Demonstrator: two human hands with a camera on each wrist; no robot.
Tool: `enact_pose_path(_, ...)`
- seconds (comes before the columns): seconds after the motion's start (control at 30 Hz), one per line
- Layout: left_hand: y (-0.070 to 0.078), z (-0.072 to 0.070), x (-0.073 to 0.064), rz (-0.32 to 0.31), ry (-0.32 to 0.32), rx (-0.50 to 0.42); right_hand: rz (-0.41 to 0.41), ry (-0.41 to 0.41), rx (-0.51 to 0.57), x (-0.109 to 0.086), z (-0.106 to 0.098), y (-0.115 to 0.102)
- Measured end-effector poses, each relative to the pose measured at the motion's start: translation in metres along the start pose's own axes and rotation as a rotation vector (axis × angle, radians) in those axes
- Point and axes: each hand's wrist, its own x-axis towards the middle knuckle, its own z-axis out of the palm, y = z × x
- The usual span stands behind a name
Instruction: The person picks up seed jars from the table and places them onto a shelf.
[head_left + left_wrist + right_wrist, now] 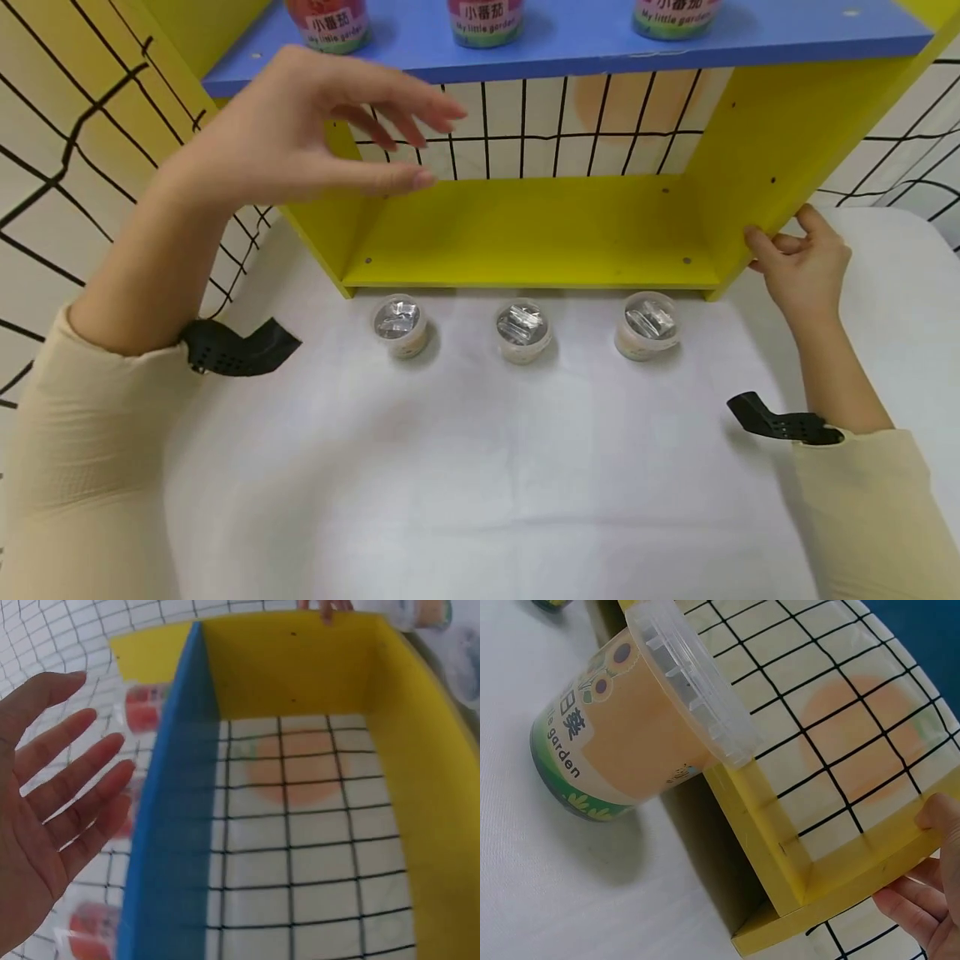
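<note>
A yellow shelf unit (pixel 525 233) with a blue upper board (pixel 555 58) stands on the white table. My right hand (pixel 810 267) grips the front edge of its right side panel (pixel 825 125), thumb on the inner face; the right wrist view shows this hand (pixel 941 900) at the panel's edge too. Raised before the unit's left side, my left hand (pixel 300 125) holds nothing, its fingers extended and thumb apart. In the left wrist view the palm and fingers (pixel 71 787) are spread beside the blue board (pixel 169 817).
Three small lidded tubs, left (pixel 401 329), middle (pixel 522 333) and right (pixel 647 327), stand before the unit. One shows a sunflower label (pixel 611 712). Red-labelled tubs (pixel 333 25) stand on the blue board. Black wire grid (pixel 540 125) runs behind and at the left.
</note>
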Motion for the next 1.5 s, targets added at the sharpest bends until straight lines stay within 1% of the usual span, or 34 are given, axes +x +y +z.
enact_pose_path(0.1,-0.010,0.012,-0.021,-0.033,0.028,-0.055,0.002,-0.001,-0.004,0.000,0.000,0.001)
enact_pose_path(0.17,-0.016,0.021,-0.032,-0.071,0.045,-0.093,0.004,-0.001,-0.012,0.000,-0.001,0.001)
enact_pose_path(0.23,-0.023,0.031,-0.042,-0.111,0.050,-0.107,0.006,0.000,-0.003,0.000,-0.003,0.002)
enact_pose_path(0.33,-0.033,0.046,-0.054,-0.162,0.024,-0.076,-0.004,-0.004,0.014,0.001,-0.006,0.003)
enact_pose_path(0.4,-0.041,0.056,-0.061,-0.200,-0.012,-0.055,-0.011,-0.005,0.032,0.001,-0.007,0.003)
enact_pose_path(0.47,-0.047,0.066,-0.065,-0.247,-0.064,-0.051,-0.010,-0.001,0.031,0.002,-0.008,0.004)
enact_pose_path(0.63,-0.056,0.095,-0.071,-0.369,-0.232,-0.058,0.025,0.010,0.025,0.001,-0.011,0.003)
enact_pose_path(0.73,-0.058,0.111,-0.075,-0.428,-0.320,0.005,0.032,0.015,0.016,0.001,-0.011,0.003)
enact_pose_path(0.8,-0.058,0.120,-0.077,-0.452,-0.360,0.052,0.037,0.019,0.020,0.001,-0.011,0.004)
enact_pose_path(0.9,-0.057,0.131,-0.079,-0.486,-0.391,0.093,0.045,0.024,0.016,0.000,-0.011,0.004)
enact_pose_path(1.0,-0.058,0.139,-0.081,-0.513,-0.408,0.100,0.060,0.024,0.011,-0.001,-0.012,0.004)
enact_pose_path(1.13,-0.059,0.144,-0.084,-0.532,-0.415,0.093,0.086,0.025,0.009,-0.002,-0.013,0.003)
enact_pose_path(1.3,-0.062,0.148,-0.085,-0.524,-0.394,0.035,0.105,0.026,0.013,-0.006,-0.016,0.001)
enact_pose_path(1.43,-0.064,0.147,-0.080,-0.516,-0.396,-0.008,0.084,0.046,-0.035,-0.006,-0.017,0.002)
enact_pose_path(1.5,-0.064,0.146,-0.078,-0.514,-0.402,-0.015,0.072,0.060,-0.054,-0.005,-0.017,0.002)
